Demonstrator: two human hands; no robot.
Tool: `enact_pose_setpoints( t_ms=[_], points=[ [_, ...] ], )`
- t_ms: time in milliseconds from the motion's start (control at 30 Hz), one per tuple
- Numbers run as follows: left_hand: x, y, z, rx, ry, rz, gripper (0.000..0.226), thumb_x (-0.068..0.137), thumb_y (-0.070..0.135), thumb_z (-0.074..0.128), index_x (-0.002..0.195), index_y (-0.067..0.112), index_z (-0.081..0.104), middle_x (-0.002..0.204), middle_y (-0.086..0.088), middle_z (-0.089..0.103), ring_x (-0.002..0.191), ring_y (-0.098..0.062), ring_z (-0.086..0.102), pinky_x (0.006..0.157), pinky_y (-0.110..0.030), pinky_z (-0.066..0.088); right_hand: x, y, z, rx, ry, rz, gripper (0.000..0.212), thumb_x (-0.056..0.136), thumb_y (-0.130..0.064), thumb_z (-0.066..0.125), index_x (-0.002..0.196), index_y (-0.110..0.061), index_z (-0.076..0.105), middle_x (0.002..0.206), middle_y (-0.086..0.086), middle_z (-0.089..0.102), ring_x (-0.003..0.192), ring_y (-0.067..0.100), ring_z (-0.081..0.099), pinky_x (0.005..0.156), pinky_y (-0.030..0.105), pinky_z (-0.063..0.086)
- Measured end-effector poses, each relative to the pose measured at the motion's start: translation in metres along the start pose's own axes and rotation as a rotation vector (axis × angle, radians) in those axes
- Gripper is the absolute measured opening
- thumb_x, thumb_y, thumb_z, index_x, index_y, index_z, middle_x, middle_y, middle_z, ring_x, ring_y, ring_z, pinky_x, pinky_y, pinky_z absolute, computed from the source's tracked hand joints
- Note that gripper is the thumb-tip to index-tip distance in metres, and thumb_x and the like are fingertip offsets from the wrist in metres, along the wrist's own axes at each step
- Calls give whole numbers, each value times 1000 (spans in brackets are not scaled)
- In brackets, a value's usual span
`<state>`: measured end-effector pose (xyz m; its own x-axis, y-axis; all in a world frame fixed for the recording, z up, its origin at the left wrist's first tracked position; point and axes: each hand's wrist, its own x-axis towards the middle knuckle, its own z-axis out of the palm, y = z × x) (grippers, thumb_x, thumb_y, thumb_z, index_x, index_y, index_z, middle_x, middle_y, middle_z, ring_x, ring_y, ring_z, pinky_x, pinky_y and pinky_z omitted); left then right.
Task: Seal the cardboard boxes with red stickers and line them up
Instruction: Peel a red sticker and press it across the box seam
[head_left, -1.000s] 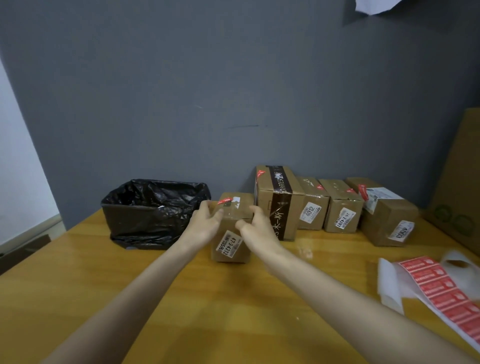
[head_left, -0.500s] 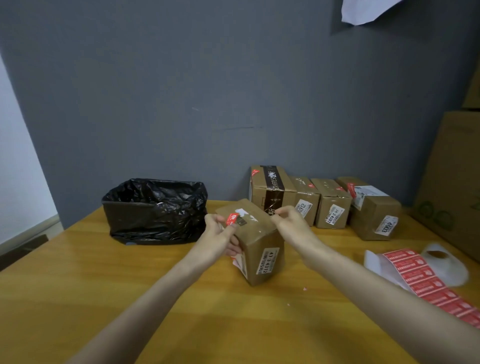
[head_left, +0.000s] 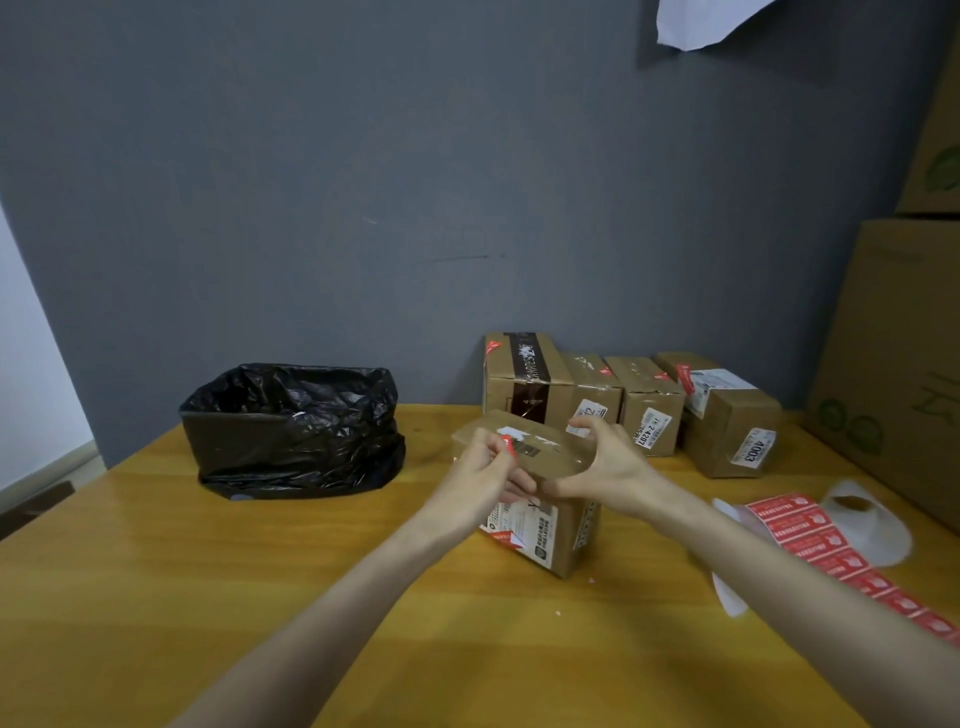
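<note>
Our left hand grips the box at its left top edge, fingertips on the red sticker; the box stands corner-on between our hands; our right hand clasps its top, nearer the sealed row behind.

Front-left table offers passage; bin, box row and sticker strip hem the rest.

Left hand and right hand gripping cardboard box, red sticker atop
</note>
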<state>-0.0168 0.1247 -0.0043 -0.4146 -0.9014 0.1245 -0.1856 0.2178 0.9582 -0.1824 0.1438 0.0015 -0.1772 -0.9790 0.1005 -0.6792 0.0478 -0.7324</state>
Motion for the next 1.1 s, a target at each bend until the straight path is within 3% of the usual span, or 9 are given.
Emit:
enact_pose_setpoints(
  t_ms=[200, 333, 433, 533, 633, 700, 800, 900, 1100],
  points=[
    [19, -10, -24, 184, 339, 115, 15, 88, 20, 62, 95, 18, 49, 99, 2, 54, 93, -10, 52, 70, -13, 41, 4, 15, -12, 178, -71, -15, 68, 77, -25, 73, 134, -27, 37, 125, -4, 41, 107, 10, 48, 81, 21, 42],
    [26, -15, -34, 248, 211, 23, 52, 78, 41, 68, 122, 22, 47, 134, 0, 42, 124, -12, 39, 99, -28, 37, 10, 29, -16, 247, -127, -53, 54, 80, -25, 70, 126, -31, 43, 132, -4, 40, 117, 11, 41, 98, 29, 36],
    [25, -16, -37, 254, 21, -27, 81, 64, 52, 67, 136, 28, 37, 145, 5, 36, 130, -11, 37, 107, -34, 36, 10, 34, -19, 291, -197, -109, 59, 73, -27, 75, 124, -30, 46, 136, -2, 42, 126, 12, 40, 103, 30, 37],
    [27, -20, -36, 226, -143, -17, 86, 70, 34, 75, 142, 32, 28, 121, 27, 43, 97, 22, 45, 80, -1, 40, 9, 37, -25, 306, -242, -167, 66, 61, -33, 72, 121, -31, 47, 133, -4, 46, 121, 7, 45, 94, 23, 46],
    [35, -29, -34, 151, -155, -13, 85, 75, 19, 75, 143, 32, 25, 103, 32, 39, 74, 31, 47, 63, 2, 41, 7, 42, -31, 302, -226, -199, 61, 64, -31, 71, 119, -34, 47, 129, -8, 47, 116, 3, 48, 83, 15, 49],
    [36, -31, -30, 63, -141, 23, 86, 68, 43, 78, 139, 40, 28, 115, 29, 38, 95, 24, 50, 80, -4, 44, 5, 46, -32, 263, -205, -216, 59, 68, -31, 75, 120, -36, 46, 130, -9, 45, 117, 2, 46, 86, 17, 48],
    [43, -40, -23, -48, -96, 23, 75, 54, 78, 64, 122, 57, 41, 143, 20, 36, 128, -10, 43, 107, -39, 38, 2, 49, -27, 168, -187, -231, 60, 75, -20, 77, 123, -33, 43, 129, -11, 35, 117, 0, 40, 91, 15, 45],
    [49, -52, -15, -169, -59, 49, 48, 77, 49, 62, 123, 48, 48, 141, 11, 46, 115, -10, 55, 95, -32, 47, 1, 51, -25, 126, -184, -254, 60, 77, -17, 75, 126, -31, 41, 127, -11, 31, 121, 2, 38, 91, 12, 42],
    [50, -60, -8, -246, -28, 87, 57, 73, 28, 51, 128, 40, 48, 126, 5, 55, 105, -17, 61, 79, -26, 48, -1, 26, -36, -43, -222, -291, 67, 67, -52, 65, 128, -40, 41, 139, -19, 23, 127, -2, 27, 97, 15, 35]
  ],
)
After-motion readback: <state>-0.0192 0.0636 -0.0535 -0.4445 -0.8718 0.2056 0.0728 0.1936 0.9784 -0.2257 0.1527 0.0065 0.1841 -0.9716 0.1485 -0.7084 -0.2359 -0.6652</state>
